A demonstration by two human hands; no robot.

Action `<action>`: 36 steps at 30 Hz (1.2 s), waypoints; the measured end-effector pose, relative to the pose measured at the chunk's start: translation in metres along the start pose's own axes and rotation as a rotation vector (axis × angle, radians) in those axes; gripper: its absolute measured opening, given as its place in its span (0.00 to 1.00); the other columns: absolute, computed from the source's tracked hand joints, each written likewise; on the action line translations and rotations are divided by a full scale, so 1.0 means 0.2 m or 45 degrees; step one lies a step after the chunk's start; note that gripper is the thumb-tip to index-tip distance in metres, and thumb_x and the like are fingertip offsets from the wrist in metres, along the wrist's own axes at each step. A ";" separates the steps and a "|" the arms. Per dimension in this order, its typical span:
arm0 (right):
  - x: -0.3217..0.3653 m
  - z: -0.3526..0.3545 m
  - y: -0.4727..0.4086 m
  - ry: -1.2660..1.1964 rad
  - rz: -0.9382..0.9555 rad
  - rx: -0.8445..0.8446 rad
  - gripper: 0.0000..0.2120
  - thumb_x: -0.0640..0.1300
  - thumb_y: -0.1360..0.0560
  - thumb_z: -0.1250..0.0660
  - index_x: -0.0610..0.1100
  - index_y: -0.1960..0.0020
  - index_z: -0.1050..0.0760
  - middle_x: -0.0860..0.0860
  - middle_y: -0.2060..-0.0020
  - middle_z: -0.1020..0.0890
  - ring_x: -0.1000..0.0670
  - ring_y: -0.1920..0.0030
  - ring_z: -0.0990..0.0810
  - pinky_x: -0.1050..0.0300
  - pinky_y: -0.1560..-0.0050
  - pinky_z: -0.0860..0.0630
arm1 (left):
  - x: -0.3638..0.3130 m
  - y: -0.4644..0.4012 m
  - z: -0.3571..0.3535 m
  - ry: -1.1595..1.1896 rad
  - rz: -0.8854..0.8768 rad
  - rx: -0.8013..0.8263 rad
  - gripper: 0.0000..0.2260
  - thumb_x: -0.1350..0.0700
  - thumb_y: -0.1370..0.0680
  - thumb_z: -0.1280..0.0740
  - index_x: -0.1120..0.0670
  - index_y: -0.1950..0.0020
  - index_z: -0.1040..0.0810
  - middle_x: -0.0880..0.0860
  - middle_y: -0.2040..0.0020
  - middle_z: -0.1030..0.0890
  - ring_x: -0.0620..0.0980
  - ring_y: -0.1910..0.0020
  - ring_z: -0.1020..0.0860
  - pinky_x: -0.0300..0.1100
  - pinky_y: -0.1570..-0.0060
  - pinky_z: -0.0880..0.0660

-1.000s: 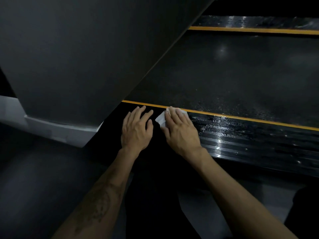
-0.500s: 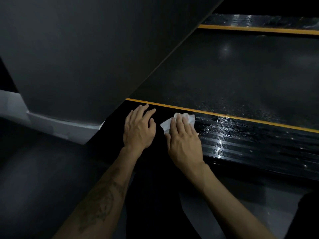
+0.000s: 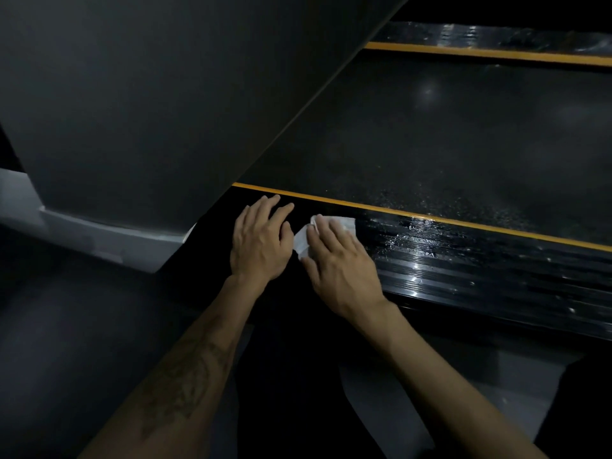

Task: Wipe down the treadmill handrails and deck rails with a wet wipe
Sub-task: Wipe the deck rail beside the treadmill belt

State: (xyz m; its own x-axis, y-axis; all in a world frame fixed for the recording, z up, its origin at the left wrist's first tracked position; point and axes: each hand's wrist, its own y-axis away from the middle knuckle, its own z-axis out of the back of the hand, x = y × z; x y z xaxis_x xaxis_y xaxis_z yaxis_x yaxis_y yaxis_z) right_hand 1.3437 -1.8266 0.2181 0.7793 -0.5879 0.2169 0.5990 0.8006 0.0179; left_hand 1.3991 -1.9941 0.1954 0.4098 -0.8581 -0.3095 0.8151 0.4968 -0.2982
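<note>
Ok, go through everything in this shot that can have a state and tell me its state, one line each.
Left hand: flat on the near deck rail, fingers straight, holding nothing.
Right hand: fingers straight, pressing the wet wipe onto the rail.
Wet wipe: crumpled, mostly under the right hand.
Near deck rail: wet and shiny to the right of the hands, dull where the left hand lies.
Belt: speckled with droplets near the rail.
</note>
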 end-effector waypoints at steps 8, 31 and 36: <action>0.05 -0.06 0.10 -0.013 -0.127 -0.034 0.30 0.54 0.14 0.54 0.39 0.17 0.50 0.42 0.17 0.51 0.43 0.17 0.55 0.47 0.17 0.53 | 0.01 0.01 -0.02 0.000 -0.025 -0.037 0.17 0.53 0.18 0.36 0.51 0.29 0.22 0.53 0.27 0.25 0.54 0.24 0.32 0.57 0.24 0.38; 0.04 -0.11 0.20 -0.060 -0.051 -0.173 0.28 0.51 0.13 0.47 0.39 0.18 0.45 0.42 0.18 0.46 0.43 0.17 0.51 0.46 0.18 0.49 | 0.02 0.00 -0.03 0.018 -0.020 -0.057 0.20 0.46 0.19 0.41 0.49 0.30 0.21 0.52 0.28 0.24 0.54 0.26 0.30 0.56 0.25 0.36; -0.02 -0.06 0.14 -0.025 0.074 -0.122 0.27 0.53 0.12 0.50 0.41 0.17 0.45 0.45 0.17 0.47 0.47 0.17 0.52 0.48 0.18 0.50 | 0.03 0.00 -0.03 0.014 -0.027 -0.048 0.21 0.46 0.19 0.43 0.49 0.30 0.22 0.52 0.28 0.25 0.54 0.25 0.31 0.56 0.25 0.37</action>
State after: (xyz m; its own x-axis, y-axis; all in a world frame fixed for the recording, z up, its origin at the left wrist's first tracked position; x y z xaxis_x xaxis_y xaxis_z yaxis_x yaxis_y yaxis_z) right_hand 1.3596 -1.8025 0.2052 0.8100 -0.5377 0.2341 0.5685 0.8179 -0.0888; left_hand 1.3987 -1.9980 0.1888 0.3875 -0.8672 -0.3128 0.8075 0.4830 -0.3387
